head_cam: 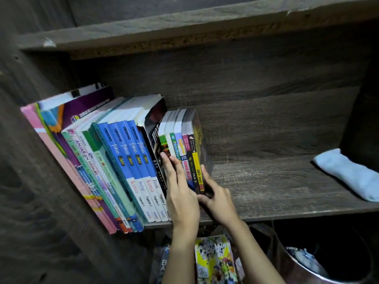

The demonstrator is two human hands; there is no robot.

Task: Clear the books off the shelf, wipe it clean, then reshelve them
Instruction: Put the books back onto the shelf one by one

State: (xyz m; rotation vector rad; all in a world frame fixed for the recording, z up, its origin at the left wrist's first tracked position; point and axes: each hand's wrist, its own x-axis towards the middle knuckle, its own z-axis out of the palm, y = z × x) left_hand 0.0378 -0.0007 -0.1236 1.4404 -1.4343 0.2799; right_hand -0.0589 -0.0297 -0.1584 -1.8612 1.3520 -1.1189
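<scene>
Leaning to the left, the books (pixel 123 160) stand in a row on the left half of the shelf (pixel 276 181): tall ones at the far left, four blue ones in the middle, then a black one. The small paperbacks (pixel 185 140) end the row on the right. The left hand (pixel 181 191) lies flat on their spines, fingers (pixel 170 165) straight and gripping nothing. The right hand (pixel 218 198) grips the group's right side (thumb at the lower end of the spines), fingers curled onto the outer cover. A pale blue cloth (pixel 346 175) lies at the shelf's right end, well apart. Below the shelf are a bright comic (pixel 215 261) and a metal bin (pixel 303 271).
</scene>
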